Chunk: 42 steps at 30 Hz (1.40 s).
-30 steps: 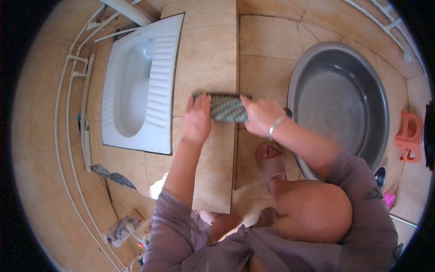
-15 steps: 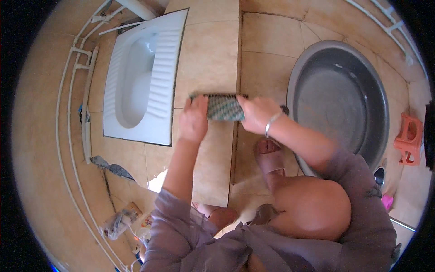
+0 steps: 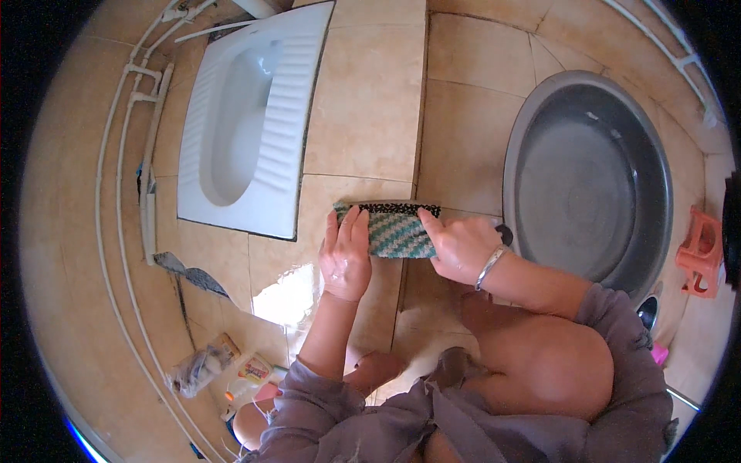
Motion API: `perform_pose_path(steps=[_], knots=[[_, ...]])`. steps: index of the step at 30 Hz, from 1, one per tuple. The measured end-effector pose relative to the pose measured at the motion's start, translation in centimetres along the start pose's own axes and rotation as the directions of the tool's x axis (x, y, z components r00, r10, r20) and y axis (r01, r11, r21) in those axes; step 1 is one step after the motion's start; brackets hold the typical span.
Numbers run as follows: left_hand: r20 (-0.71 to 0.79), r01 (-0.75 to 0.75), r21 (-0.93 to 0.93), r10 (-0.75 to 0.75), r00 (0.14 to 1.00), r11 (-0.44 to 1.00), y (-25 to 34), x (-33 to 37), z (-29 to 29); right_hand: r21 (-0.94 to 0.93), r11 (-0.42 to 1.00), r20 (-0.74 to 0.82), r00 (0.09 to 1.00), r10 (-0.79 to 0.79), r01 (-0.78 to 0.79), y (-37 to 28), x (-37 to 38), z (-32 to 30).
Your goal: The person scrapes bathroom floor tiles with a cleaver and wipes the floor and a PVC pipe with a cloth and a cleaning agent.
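Note:
Both my hands hold a striped green and grey-white fabric piece [image 3: 401,235] with a dark, bristle-like speckled strip [image 3: 394,208] along its far edge, like a cloth-covered brush. My left hand [image 3: 345,258] grips its left end, fingers laid over the fabric and strip. My right hand [image 3: 465,248], with a silver bracelet on the wrist, is closed at the right end, its index finger along the strip. A dark rounded end [image 3: 504,234] shows just beyond that hand, perhaps a handle tip. The piece is held above the edge of a tiled step [image 3: 363,100].
A white squat toilet [image 3: 266,154] is set into the step at left. On the right stands a large grey basin [image 3: 513,147], with an orange plastic stool [image 3: 701,251] beyond it. White pipes [image 3: 104,231] run along the left wall. A bottle [image 3: 253,372] and a plastic bag [image 3: 204,366] lie lower left.
Both hands have brought the striped piece nearer to my body and slightly right. It was blurred by motion before and shows sharply now.

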State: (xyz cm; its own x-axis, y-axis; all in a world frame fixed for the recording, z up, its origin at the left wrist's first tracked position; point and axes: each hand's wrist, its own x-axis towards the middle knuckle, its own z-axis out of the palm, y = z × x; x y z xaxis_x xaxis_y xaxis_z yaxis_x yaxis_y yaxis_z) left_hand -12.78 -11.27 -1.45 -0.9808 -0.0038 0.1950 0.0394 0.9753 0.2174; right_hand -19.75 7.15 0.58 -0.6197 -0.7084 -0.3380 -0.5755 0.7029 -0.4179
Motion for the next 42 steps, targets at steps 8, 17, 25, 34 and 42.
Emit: perform_pose_path(steps=[8, 17, 25, 34, 42], knots=[[-0.034, -0.144, -0.080, 0.142, 0.989, 0.986, -3.0, 3.6, -0.3, 0.133, 0.988, 0.026, 0.996, 0.082, -0.084, -1.0, 2.1, -1.3], [-0.081, -0.177, -0.100, 0.169, 0.982, 0.979, -3.2, 3.3, 0.1, 0.121, 0.982, 0.093, 0.987, 0.132, -0.143, -1.6, 2.1, -2.2], [-0.076, -0.150, -0.095, 0.143, 0.987, 0.984, -3.7, 3.7, 0.2, 0.148, 0.977, 0.074, 0.987, 0.142, -0.151, -1.8, 2.8, -1.6], [-0.097, -0.117, -0.084, 0.108, 0.989, 0.990, -4.6, 3.0, 0.0, 0.133, 0.986, 0.061, 0.994, 0.090, -0.098, -2.3, 3.7, -1.7], [-0.096, -0.131, -0.065, 0.125, 0.988, 0.989, -5.9, 2.9, -0.4, 0.134, 0.989, 0.088, 0.995, 0.044, -0.056, -2.9, 4.4, -2.1]])
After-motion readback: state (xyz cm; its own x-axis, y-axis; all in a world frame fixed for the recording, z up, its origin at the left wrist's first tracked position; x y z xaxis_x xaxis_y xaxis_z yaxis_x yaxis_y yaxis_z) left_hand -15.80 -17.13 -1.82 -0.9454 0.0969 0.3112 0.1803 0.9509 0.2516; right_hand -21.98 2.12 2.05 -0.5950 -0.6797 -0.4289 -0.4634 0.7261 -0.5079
